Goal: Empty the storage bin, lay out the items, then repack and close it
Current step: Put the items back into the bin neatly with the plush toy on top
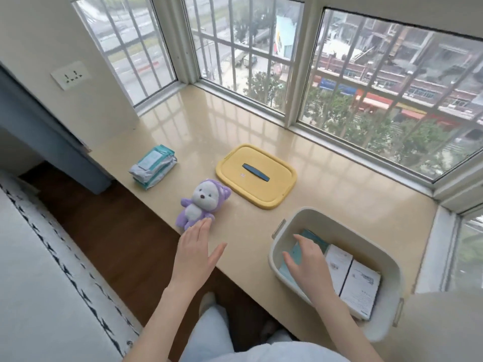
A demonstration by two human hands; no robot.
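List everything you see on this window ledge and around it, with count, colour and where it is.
Bin: one, cream, open, right on ledge.
Lid: one, yellow with dark handle, flat on ledge beyond bin.
Plush toy: one, purple and white, ledge's near edge.
Wipe packs: stack, teal and white, left on ledge; count unclear.
Teal pack: one, inside bin, left part.
White boxes: two, inside bin, right part.
Socket: one, white, left wall.
Left hand: open, by toy's feet.
Right hand: inside bin, on teal pack.
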